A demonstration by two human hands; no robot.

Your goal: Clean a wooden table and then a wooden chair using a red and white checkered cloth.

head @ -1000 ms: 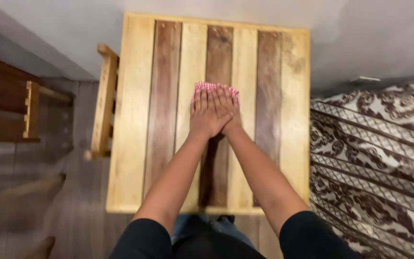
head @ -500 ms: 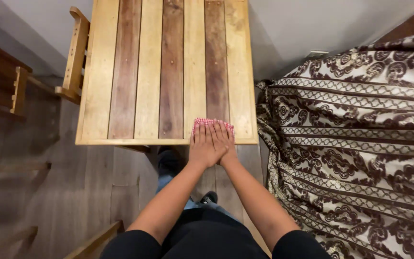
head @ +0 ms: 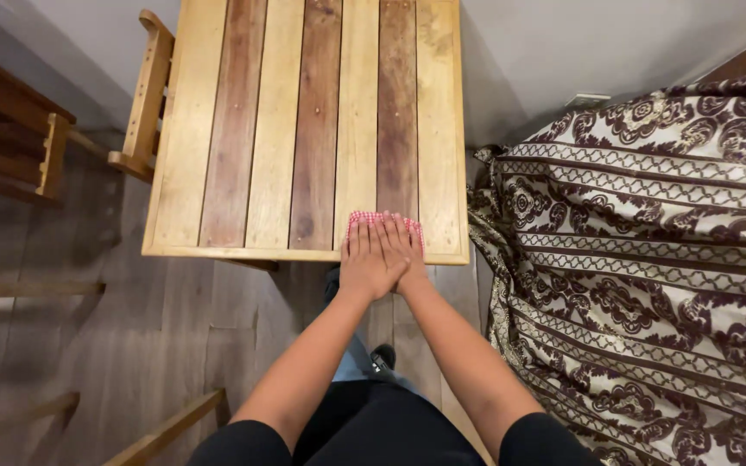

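A wooden table [head: 287,129] with light and dark planks fills the upper middle of the head view. A small pink checked cloth [head: 364,218] lies at the table's near edge, right of centre. My left hand [head: 366,259] presses flat on the cloth, fingers together. My right hand [head: 403,250] lies beside it, partly overlapping, also flat on the cloth. Only the cloth's far edge and corners show past my fingertips. Both arms stretch forward from my body at the bottom.
A wooden chair [head: 144,103] stands against the table's left side. Another wooden piece of furniture [head: 19,147] is at far left. A brown and cream patterned fabric [head: 641,259] drapes on the right. Grey plank floor [head: 148,345] lies below, with wooden rails [head: 166,427].
My hands and the cloth slid from the middle of the table back to its near edge. The view has shifted, so the table now sits higher and farther.
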